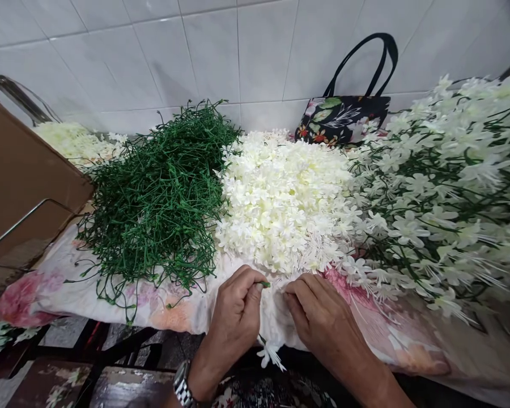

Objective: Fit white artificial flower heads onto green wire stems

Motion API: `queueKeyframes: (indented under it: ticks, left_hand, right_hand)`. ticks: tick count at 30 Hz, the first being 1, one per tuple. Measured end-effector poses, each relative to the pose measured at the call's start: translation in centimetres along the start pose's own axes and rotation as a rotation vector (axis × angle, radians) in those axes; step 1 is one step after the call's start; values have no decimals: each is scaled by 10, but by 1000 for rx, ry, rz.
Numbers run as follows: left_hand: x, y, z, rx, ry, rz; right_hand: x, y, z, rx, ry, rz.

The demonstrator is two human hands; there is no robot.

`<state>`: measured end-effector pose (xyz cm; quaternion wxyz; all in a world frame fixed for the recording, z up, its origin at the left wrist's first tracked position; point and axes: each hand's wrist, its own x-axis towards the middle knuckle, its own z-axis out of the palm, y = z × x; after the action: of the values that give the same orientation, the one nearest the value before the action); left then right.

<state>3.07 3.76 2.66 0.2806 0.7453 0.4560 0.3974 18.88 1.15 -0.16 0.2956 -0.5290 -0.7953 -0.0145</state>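
My left hand [238, 309] is closed in a pinch, and a green plastic stem tip [265, 284] pokes out between its thumb and forefinger. Below that hand hangs a white artificial flower [271, 355], seemingly on the same stem. Close by on the right, my right hand [323, 317] has its fingertips pressed together; whatever they hold is too small to make out. Just beyond both hands lies a heap of loose white blossoms [280, 198]. A tangled pile of green stems [161, 192] is to the left of it.
White flowers on stems [442, 209] are massed at the right. A black floral handbag [342, 116] stands against the tiled wall [263, 56]. At the left are a cardboard box [25, 170] and paler blossoms [74, 141]. A flowered cloth [174, 311] covers the work surface.
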Motion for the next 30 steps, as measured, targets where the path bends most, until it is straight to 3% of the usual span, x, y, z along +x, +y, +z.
queueKeyframes:
  ticks: [7, 11, 16, 21, 30]
  left_hand:
    - [17, 1, 24, 355, -59, 1]
    - [19, -1, 29, 403, -60, -47]
    - [16, -3, 17, 203, 18, -91]
    - [19, -4, 4, -69, 14, -215]
    - [14, 0, -2, -556, -33, -477]
  right_hand:
    - [-4, 7, 1, 206, 93, 52]
    - [-4, 9, 0, 274, 112, 67]
    - [-1, 9, -6, 335, 80, 117]
    - [0, 8, -10, 347, 90, 142]
    - [8, -3, -20, 447, 112, 134]
